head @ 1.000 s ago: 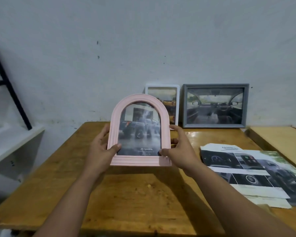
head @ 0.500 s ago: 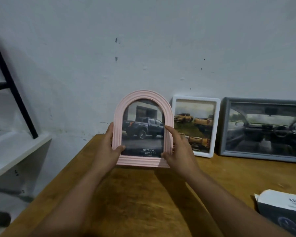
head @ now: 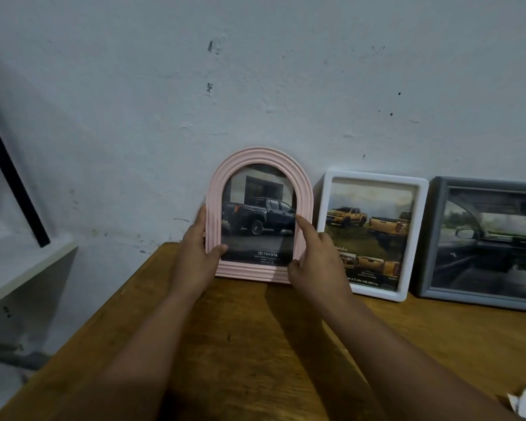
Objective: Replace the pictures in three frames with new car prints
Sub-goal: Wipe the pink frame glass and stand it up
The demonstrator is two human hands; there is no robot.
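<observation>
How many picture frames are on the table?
3. The pink arched frame stands at the left by the wall, held by both hands. The white frame leans beside it. The grey frame is at the right, partly cut off.

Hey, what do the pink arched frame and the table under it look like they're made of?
The pink arched frame looks like moulded plastic with a matte finish: even colour and smooth stepped ridges, though painted wood can't be ruled out. Its front pane seems to be glass or clear plastic, judging by faint glare. The table appears to be varnished wood: brown grain streaks with a soft sheen.
</observation>
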